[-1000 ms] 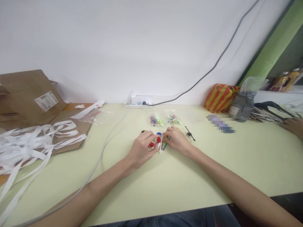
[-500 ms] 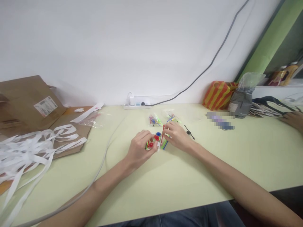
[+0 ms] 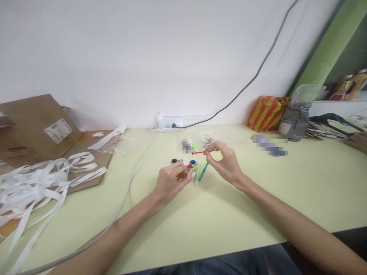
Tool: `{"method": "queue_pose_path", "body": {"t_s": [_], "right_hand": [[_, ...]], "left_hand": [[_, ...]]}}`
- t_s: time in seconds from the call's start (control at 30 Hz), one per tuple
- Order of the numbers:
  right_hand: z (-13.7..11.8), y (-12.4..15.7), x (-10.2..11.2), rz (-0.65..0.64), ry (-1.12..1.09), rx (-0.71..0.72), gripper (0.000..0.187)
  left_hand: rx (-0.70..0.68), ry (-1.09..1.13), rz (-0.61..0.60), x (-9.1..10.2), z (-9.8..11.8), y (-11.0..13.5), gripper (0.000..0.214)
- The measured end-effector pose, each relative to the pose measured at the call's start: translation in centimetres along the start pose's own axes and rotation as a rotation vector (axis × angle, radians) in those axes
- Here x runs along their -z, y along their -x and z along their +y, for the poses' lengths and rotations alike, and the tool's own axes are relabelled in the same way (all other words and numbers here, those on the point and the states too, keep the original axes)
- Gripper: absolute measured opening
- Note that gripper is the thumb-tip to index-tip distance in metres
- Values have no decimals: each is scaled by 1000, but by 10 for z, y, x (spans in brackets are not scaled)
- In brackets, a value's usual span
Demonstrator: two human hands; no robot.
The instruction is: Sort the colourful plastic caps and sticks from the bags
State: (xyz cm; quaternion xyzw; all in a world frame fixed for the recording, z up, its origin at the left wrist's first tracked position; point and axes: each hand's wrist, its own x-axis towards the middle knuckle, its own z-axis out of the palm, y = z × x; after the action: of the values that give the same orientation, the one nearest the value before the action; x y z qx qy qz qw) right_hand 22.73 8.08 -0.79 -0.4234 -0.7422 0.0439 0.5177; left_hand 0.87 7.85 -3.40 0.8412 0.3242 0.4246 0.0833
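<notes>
My right hand point(image 3: 226, 162) pinches a thin red plastic stick point(image 3: 197, 153) between thumb and forefinger, holding it roughly level above the table. A bit of yellow point(image 3: 219, 155) shows by its curled fingers. My left hand point(image 3: 172, 181) is bent over a cluster of small coloured parts, thumb and forefinger apart; its other fingers are partly hidden. In the cluster are a blue disc point(image 3: 193, 162), a black disc point(image 3: 174, 161) and red and white pieces. Between the hands lie a white stick point(image 3: 197, 175), a green stick point(image 3: 202, 170) and a blue stick point(image 3: 204, 172).
Two clear bags of parts point(image 3: 188, 144) lie behind the hands. A power strip point(image 3: 166, 129) stands against the wall. White straps point(image 3: 43, 183) and cardboard point(image 3: 37, 130) are at left; a striped bag point(image 3: 264, 114), grey pouch point(image 3: 295, 120) and another person's hand point(image 3: 358, 141) at right.
My right hand has lifted the red stick and moved right, turning it from upright to level. The left hand stays near the parts; the black arrow-ended piece at right is no longer visible.
</notes>
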Motion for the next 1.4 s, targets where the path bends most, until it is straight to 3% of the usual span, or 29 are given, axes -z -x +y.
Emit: {"method": "queue_pose_path", "body": {"t_s": [0.13,0.27,0.63,0.8,1.0,1.23,1.4], "right_hand": [[-10,10,-21,-106,-389,-265,15],[-17,15,-29,-146,-568,-368,24],[-17,15,-26,-163,-613,-387,23],[-19,15,-21,-225,-545,-296,19],[-22,18,-20,-185,-438,-161,14],[-21,19,-25,-104,-627,-338,18],[-20,19,-23,-155,-552,-227,13]], "left_hand": [[4,1,-8,-1,-1,2,26],[-18,-10,-17,-3,0,3,30],[-115,-25,45,-2,-2,6,22],[-57,-29,63,-1,0,8,25],[-13,1,74,1,6,9,30],[-226,-93,202,-1,6,7,23],[-243,-110,207,-1,5,7,24]]}}
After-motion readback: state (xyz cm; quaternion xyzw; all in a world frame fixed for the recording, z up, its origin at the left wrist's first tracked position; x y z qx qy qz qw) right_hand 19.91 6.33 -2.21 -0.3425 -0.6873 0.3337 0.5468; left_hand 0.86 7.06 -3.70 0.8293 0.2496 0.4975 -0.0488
